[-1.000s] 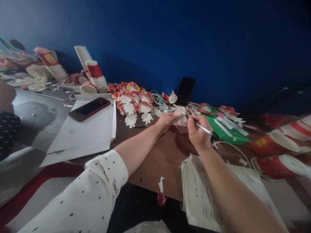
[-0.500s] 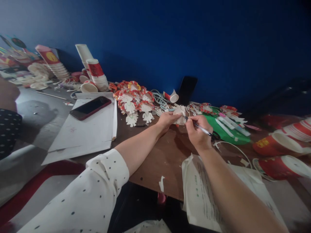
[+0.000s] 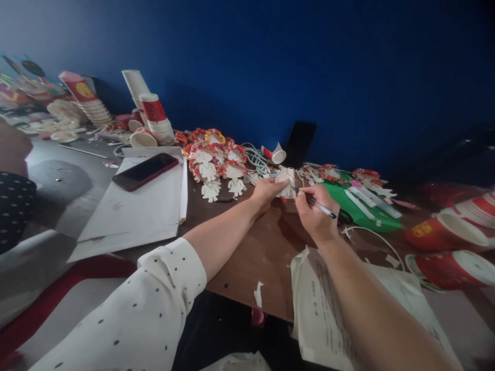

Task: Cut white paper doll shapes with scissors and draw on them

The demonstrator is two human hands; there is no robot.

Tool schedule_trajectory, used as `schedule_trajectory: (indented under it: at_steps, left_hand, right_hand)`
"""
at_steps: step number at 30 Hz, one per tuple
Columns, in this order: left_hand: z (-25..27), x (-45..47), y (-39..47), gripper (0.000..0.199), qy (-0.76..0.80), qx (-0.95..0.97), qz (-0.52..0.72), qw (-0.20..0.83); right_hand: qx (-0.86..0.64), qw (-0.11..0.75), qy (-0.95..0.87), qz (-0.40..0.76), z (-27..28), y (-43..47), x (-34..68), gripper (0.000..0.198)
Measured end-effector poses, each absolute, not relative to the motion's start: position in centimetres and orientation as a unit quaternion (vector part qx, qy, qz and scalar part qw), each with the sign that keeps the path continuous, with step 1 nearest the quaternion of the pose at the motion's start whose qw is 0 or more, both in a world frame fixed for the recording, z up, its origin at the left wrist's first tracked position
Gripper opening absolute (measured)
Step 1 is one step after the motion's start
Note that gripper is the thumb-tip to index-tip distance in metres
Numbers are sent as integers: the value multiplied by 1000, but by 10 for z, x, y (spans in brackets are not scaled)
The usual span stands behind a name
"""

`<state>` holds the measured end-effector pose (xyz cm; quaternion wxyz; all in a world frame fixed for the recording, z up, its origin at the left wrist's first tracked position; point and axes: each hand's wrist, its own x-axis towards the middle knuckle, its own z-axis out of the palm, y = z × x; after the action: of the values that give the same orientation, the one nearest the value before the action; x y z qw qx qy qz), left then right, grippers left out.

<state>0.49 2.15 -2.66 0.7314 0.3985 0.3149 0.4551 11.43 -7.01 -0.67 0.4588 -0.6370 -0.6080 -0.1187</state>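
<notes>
Between the thumb and fingers of my left hand (image 3: pixel 267 191) is a small white paper cutout (image 3: pixel 285 178), held just above the brown table. My right hand (image 3: pixel 317 210) is closed round a pen (image 3: pixel 323 208), its tip at the cutout's right edge; whether it touches the paper I cannot tell. To the left of my left hand lies a cluster of white paper dolls (image 3: pixel 235 180) with red frilled tops. Behind the cutout a dark phone (image 3: pixel 300 141) leans upright against the blue wall, and a cut red-and-white paper cup (image 3: pixel 276 153) lies beside it.
A second phone (image 3: pixel 146 171) rests on white sheets (image 3: pixel 127 211) at left. Stacked paper cups (image 3: pixel 157 118) stand behind. At right are a green sheet (image 3: pixel 340 198) with markers (image 3: pixel 367 197), red cups (image 3: pixel 446 231) and a paper bag (image 3: pixel 315 304). Part of another person's arm (image 3: pixel 13 149) shows at far left.
The pen has tilted slightly and its tip sits a little lower by the cutout. My left hand keeps its hold. The whole view has shifted very slightly.
</notes>
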Motion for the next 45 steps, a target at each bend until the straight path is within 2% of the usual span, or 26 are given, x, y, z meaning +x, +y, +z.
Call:
schedule_trajectory:
  at_steps: [17,21,27,30,33,35,38,41,45]
  left_hand:
    - [-30,6,29,13,331,358,478,731]
    - [-31,5,30,14,329,359,481,729]
    - [-31,5,30,16,343,355,486,721]
    - [-31,6,31,16,345,358,488,717]
    - [-33,7,31,16,346,370,483,714]
    - [-33,7,31,17,351,378,481,709]
    - [-32,7,30,18,348,377,482,710]
    - [-31,8,30,18,346,373,481,714]
    - [-33,8,31,18,352,383,481,705]
  right_hand:
    - [-658,456,-584,-135,-12,-67,119,14]
    - [-675,382,-614,-145,-15,-67,124,16]
    - [-700,180,-682,-116,-15,-69,130,26]
    - [-719,143,-672,-105,-18,-67,130,24]
    - [-723,219,-649,-90,-23,-62,131,34]
    - [-706,329,-623,-73,-24,-59,133,37]
    - [-661,470,-584,-25,-24,-55,135,30]
    - [-643,529,-551,55,-24,-51,136,33]
    - [-634,561,-493,202,-28,-47,134,42]
